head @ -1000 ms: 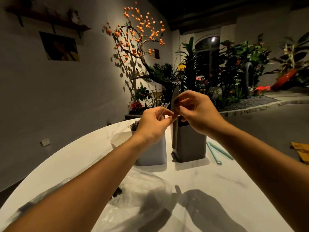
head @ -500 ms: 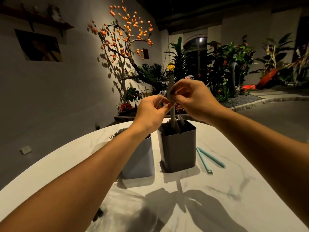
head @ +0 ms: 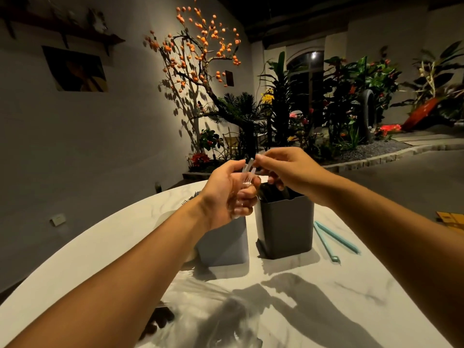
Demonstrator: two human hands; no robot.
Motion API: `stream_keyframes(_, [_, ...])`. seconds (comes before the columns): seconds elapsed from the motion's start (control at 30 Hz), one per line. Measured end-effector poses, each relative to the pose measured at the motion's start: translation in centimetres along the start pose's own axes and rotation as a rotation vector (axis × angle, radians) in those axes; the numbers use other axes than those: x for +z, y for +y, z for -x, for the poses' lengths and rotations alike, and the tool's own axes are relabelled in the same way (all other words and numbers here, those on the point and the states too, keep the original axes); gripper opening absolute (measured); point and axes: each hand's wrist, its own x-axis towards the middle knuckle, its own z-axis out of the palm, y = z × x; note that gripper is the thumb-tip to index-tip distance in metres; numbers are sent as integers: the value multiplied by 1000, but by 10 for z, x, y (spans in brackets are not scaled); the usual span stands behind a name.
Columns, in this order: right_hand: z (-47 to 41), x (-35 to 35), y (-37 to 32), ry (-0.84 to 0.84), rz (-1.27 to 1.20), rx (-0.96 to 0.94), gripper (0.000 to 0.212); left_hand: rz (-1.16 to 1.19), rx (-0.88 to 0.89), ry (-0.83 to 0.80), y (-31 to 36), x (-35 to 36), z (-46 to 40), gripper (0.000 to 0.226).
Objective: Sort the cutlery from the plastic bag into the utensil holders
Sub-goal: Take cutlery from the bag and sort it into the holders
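1. Your left hand is raised over the two holders, palm turned toward you, fingers curled around a small bundle of clear, see-through plastic cutlery pieces.
2. The clear pieces look thin and glassy; their upper ends stick up past your left thumb, and their outlines blur against the hand, so you cannot tell forks from spoons.
3. Your right hand meets the left from the other side, its thumb and forefinger pinching the top of one of those clear pieces; its other fingers curl down above the dark holder.
4. The dark grey square plastic utensil holder stands upright on the white marble-patterned round surface, with dark cutlery handles just showing inside its rim.
5. Just to its left stands the light grey square plastic utensil holder, partly hidden behind your left wrist; fork tines peek out past its far edge.
6. The crumpled transparent plastic bag lies on the surface near you, under your left forearm, with a few dark pieces inside at its left.
7. A pair of slim teal plastic sticks lies flat on the surface to the right of the dark holder.
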Motion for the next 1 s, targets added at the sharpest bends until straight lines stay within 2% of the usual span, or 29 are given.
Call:
stream_keyframes(0.07, [6, 7, -7, -96, -11, -16, 25, -2, -10, -9, -1, -3, 8, 59])
stream_keyframes(0.2, [14, 24, -15, -136, 0, -61, 22, -52, -62, 38, -6, -13, 28, 67])
stream_keyframes(0.33, [18, 44, -23, -116, 24, -66, 9, -119, -72, 95, -12, -29, 51, 49])
stream_keyframes(0.47, [19, 59, -36, -171, -94, -10, 7, -70, -82, 110, -13, -47, 73, 41])
stream_keyframes(0.63, [22, 84, -53, -246, -45, -40, 15, -45, -137, 136, -18, -64, 101, 41])
stream_keyframes(0.8, [22, 112, -62, -326, 139, -102, 20, 40, -166, 106, -23, -75, 118, 41])
stream_keyframes(0.87, [21, 121, -62, -349, 202, -115, 22, -24, -152, 103, -25, -82, 125, 34])
stream_keyframes(0.97, [23, 131, -62, -394, 279, -156, 22, -253, -153, 162, -27, -94, 131, 7])
stream_keyframes(1.0, [23, 134, -62, -414, 308, -180, 21, -322, -170, 190, -27, -98, 132, 5])
